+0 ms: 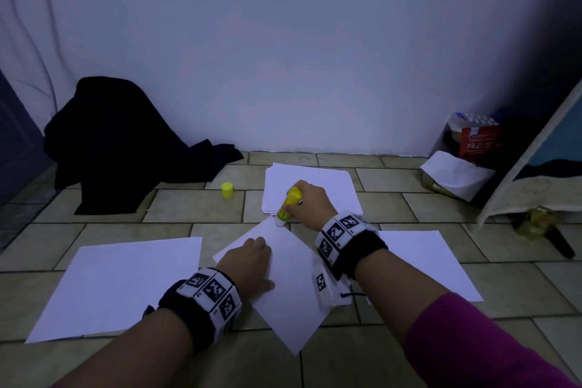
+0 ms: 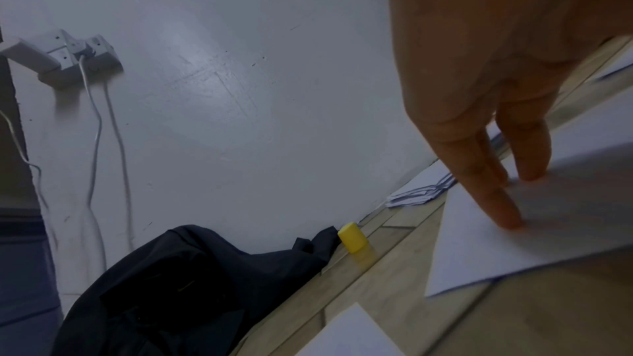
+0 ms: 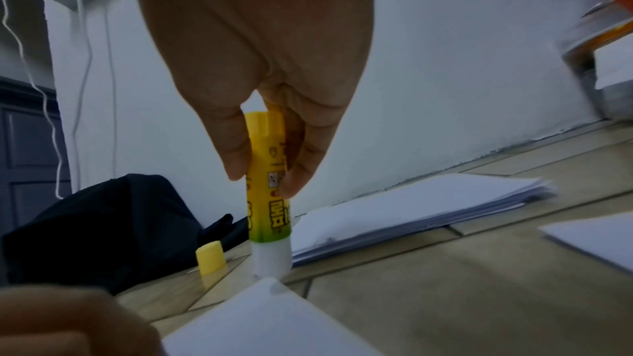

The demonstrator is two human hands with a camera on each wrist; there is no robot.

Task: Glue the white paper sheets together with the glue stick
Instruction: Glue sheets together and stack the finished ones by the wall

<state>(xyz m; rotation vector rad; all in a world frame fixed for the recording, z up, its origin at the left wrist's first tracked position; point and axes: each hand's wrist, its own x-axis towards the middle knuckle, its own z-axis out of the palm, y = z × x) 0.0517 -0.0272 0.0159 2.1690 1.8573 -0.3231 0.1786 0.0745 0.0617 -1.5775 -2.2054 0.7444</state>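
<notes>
On the tiled floor [image 1: 441, 318], the right hand [image 1: 310, 203] grips a yellow glue stick [image 1: 288, 203] at a white paper sheet's [image 1: 289, 277] corner while the left hand [image 1: 248, 261] presses flat, fingers straight.

the head view looked down and forward over the beige tiled floor [image 1: 393, 356] towards the pale wall [image 1: 315, 57]. both wrist views sat low and close behind the fingers, facing that wall, sharing the small yellow plastic cap [image 2: 352, 237] [image 3: 210, 257].

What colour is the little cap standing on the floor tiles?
The cap is plain yellow, seen best in the left wrist view.
</notes>
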